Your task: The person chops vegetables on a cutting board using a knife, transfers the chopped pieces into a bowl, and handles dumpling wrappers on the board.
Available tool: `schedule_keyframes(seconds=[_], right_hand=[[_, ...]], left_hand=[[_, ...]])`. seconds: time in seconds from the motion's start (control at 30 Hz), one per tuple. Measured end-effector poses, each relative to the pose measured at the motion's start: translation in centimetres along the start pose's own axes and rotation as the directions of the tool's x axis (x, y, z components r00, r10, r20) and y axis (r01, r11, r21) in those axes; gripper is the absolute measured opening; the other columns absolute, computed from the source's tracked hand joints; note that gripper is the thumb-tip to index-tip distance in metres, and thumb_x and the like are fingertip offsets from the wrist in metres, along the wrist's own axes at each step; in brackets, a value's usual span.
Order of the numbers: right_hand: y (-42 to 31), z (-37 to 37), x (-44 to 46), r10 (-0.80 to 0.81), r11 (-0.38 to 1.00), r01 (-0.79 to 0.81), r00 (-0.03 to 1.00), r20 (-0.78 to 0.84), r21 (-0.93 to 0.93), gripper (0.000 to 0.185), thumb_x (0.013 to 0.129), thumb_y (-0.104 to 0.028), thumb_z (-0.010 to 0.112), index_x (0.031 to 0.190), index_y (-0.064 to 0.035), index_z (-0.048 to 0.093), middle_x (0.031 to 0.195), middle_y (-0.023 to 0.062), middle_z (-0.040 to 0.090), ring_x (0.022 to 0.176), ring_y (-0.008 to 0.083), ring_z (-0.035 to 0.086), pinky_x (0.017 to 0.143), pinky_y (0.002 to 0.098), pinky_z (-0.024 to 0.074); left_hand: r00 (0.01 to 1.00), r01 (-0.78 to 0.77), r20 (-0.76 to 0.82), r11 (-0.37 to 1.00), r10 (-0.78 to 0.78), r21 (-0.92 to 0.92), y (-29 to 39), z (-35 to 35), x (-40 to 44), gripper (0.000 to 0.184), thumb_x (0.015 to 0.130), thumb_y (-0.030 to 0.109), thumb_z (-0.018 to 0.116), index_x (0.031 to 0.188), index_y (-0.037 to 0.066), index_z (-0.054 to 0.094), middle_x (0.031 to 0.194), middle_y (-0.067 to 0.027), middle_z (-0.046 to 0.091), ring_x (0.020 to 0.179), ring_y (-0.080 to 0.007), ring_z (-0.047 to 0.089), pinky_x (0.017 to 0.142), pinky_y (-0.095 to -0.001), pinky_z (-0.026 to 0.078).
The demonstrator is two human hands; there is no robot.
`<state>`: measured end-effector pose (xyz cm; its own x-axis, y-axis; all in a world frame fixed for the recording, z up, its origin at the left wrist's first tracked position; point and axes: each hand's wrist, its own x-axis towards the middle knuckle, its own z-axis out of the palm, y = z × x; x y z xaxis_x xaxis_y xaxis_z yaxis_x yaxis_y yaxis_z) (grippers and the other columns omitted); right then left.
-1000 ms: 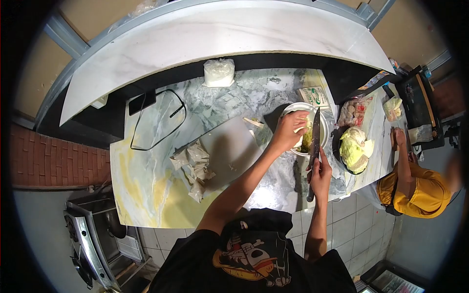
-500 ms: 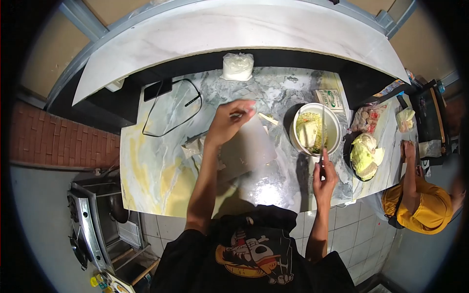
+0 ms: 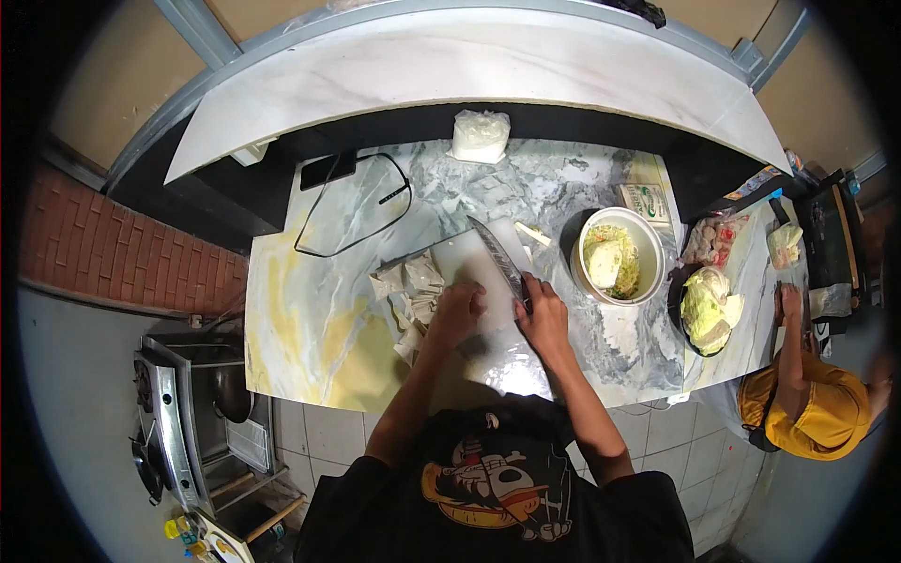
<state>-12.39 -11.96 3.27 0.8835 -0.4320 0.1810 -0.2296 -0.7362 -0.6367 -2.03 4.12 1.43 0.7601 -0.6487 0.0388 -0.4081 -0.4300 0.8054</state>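
My right hand (image 3: pixel 544 317) is closed around the handle of a kitchen knife (image 3: pixel 500 260), its blade angled up and left over the pale cutting board (image 3: pixel 491 342). To its left, my left hand (image 3: pixel 457 314) hangs over the board with curled fingers; whatever they may hold is hidden. Crumpled paper wrappers (image 3: pixel 420 279) lie beside the left hand at the board's left edge. A white tub (image 3: pixel 654 246) stands to the right of the knife. Inside it are shredded vegetables (image 3: pixel 627 277) and a pale cabbage chunk (image 3: pixel 603 263).
A cabbage (image 3: pixel 710 308) sits in a dark bowl at the right. Behind the tub lies a printed packet (image 3: pixel 643 204). A bag of white stuff (image 3: pixel 481 138) and a phone (image 3: pixel 328 171) with a strap stand at the back. Another person (image 3: pixel 817 403) works at the far right.
My right hand has brought the knife left from over the tub to the cutting board. My left hand has come down and nearer to me. The camera view has shifted slightly.
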Motion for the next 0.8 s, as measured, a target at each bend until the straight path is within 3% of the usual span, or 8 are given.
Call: schedule_keyframes(seconds=[0.07, 0.3, 0.47, 0.53, 0.7, 0.77, 0.8], right_hand=[[-0.6, 0.3, 0.7, 0.047, 0.993, -0.041, 0.997, 0.062, -0.108, 0.048, 0.080, -0.015, 0.070, 0.123, -0.0017, 0.056, 0.093, 0.0231, 0.062, 0.078, 0.0424, 0.063, 0.068, 0.0491, 0.0514], [-0.2, 1.0, 1.8, 0.035, 0.994, -0.027, 0.997, 0.075, -0.106, 0.045, 0.084, -0.015, 0.067, 0.125, -0.0019, 0.054, 0.094, 0.0240, 0.061, 0.079, 0.0431, 0.063, 0.068, 0.0497, 0.0514], [0.1, -0.4, 1.0, -0.049, 0.999, 0.050, 0.998, 0.044, -0.017, 0.041, 0.087, -0.012, 0.064, 0.125, 0.0000, 0.055, 0.100, 0.0258, 0.058, 0.082, 0.0444, 0.062, 0.071, 0.0499, 0.0513], [-0.2, -1.6, 0.5, -0.040, 0.999, 0.039, 0.998, 0.045, 0.023, 0.037, 0.087, -0.010, 0.062, 0.122, 0.0011, 0.056, 0.101, 0.0262, 0.057, 0.085, 0.0450, 0.062, 0.073, 0.0491, 0.0515], [0.3, -3.4, -1.1, 0.020, 0.984, -0.024, 1.000, 0.019, 0.175, 0.022, 0.088, -0.003, 0.057, 0.108, 0.0045, 0.060, 0.099, 0.0261, 0.056, 0.087, 0.0458, 0.060, 0.076, 0.0484, 0.0491], [1.2, -3.3, -1.7, -0.053, 0.992, 0.059, 0.997, -0.056, 0.109, 0.017, 0.089, 0.002, 0.056, 0.104, 0.0056, 0.062, 0.089, 0.0203, 0.058, 0.066, 0.0315, 0.059, 0.058, 0.0379, 0.0452], [0.8, -3.7, -1.9, -0.034, 0.987, 0.046, 0.996, -0.083, 0.157, 0.010, 0.089, 0.002, 0.055, 0.096, 0.0065, 0.061, 0.088, 0.0197, 0.059, 0.065, 0.0297, 0.059, 0.058, 0.0376, 0.0446]], left_hand=[[0.997, -0.044, -0.067, 0.999, 0.042, -0.028, -1.0, 1.2, -0.2, 0.016, 0.076, -0.001, 0.065, 0.092, 0.002, 0.065, 0.079, -0.0156, 0.066, 0.077, -0.0320, 0.065, 0.071, -0.0411, 0.051], [0.996, -0.066, -0.056, 0.995, 0.062, -0.076, -0.3, 1.6, -0.9, 0.021, 0.076, 0.000, 0.070, 0.097, 0.005, 0.065, 0.079, -0.0142, 0.065, 0.079, -0.0321, 0.066, 0.076, -0.0414, 0.051], [1.000, -0.005, 0.003, 0.998, 0.005, -0.070, 0.3, 1.0, -1.5, 0.021, 0.073, -0.002, 0.072, 0.093, 0.003, 0.066, 0.077, -0.0132, 0.065, 0.079, -0.0310, 0.065, 0.077, -0.0403, 0.052], [0.992, -0.127, -0.015, 0.988, 0.126, -0.086, -0.1, 1.4, -1.3, 0.017, 0.073, -0.003, 0.070, 0.089, 0.001, 0.065, 0.077, -0.0146, 0.065, 0.077, -0.0314, 0.065, 0.074, -0.0398, 0.052], [0.982, -0.190, -0.029, 0.975, 0.188, -0.117, -0.2, 2.4, -0.5, 0.012, 0.074, -0.007, 0.066, 0.085, -0.002, 0.064, 0.076, -0.0168, 0.065, 0.074, -0.0322, 0.064, 0.070, -0.0380, 0.052], [0.974, -0.225, -0.044, 0.971, 0.222, -0.085, 0.2, 2.6, -0.1, 0.011, 0.075, -0.008, 0.064, 0.085, -0.003, 0.064, 0.076, -0.0175, 0.065, 0.073, -0.0328, 0.064, 0.068, -0.0374, 0.052], [0.969, -0.241, -0.079, 0.961, 0.232, -0.132, 0.2, 2.9, 0.1, 0.009, 0.078, -0.006, 0.065, 0.086, -0.003, 0.065, 0.076, -0.0167, 0.065, 0.072, -0.0296, 0.065, 0.067, -0.0349, 0.052]])
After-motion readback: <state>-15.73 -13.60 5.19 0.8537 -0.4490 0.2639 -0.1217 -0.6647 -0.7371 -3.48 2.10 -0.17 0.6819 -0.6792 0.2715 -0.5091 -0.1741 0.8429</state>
